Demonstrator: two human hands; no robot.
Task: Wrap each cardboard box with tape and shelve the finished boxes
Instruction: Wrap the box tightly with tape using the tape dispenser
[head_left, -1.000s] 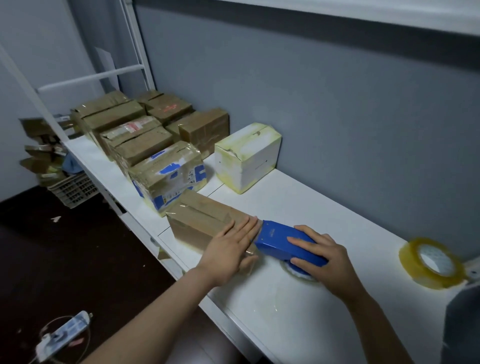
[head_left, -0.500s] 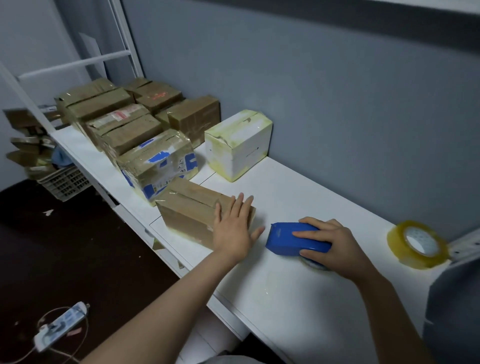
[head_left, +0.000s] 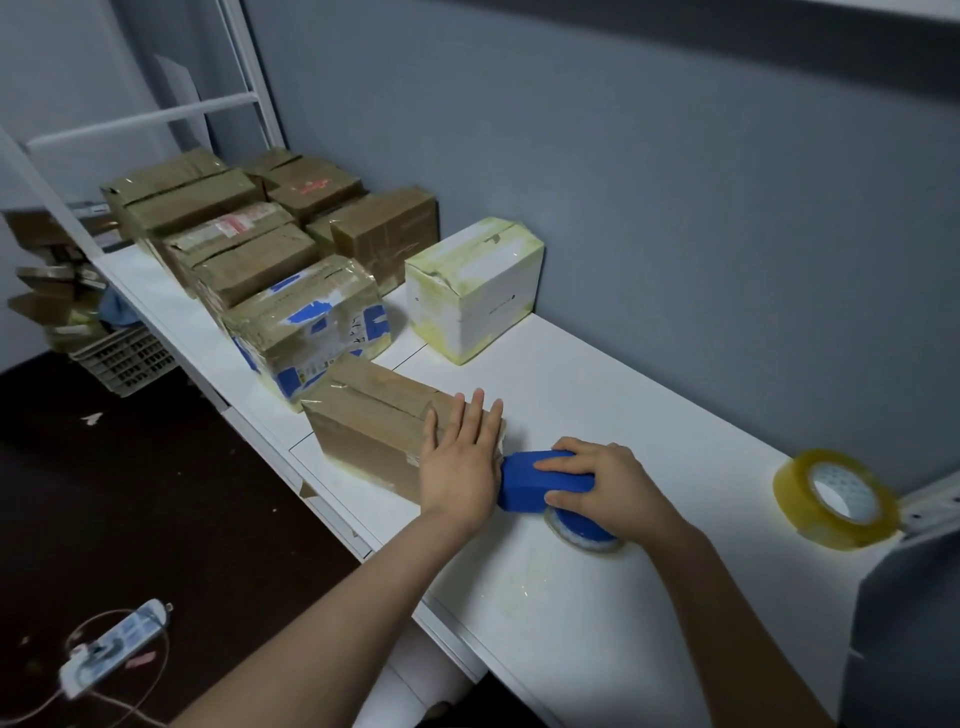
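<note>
Cardboard box on white shelf — left hand flat against it; right hand grips blue tape dispenser — touching the box's right end.

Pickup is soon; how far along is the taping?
Done: a row of taped boxes sits on the shelf. In hand: the left hand presses flat on the nearest box while the right hand grips the dispenser by its end. Left: finishing and shelving this box.

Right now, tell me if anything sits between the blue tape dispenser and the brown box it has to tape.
Only the left hand, flat on the brown box's near end, right at the nose of the tape dispenser the right hand grips. It hides whether they touch.
</note>
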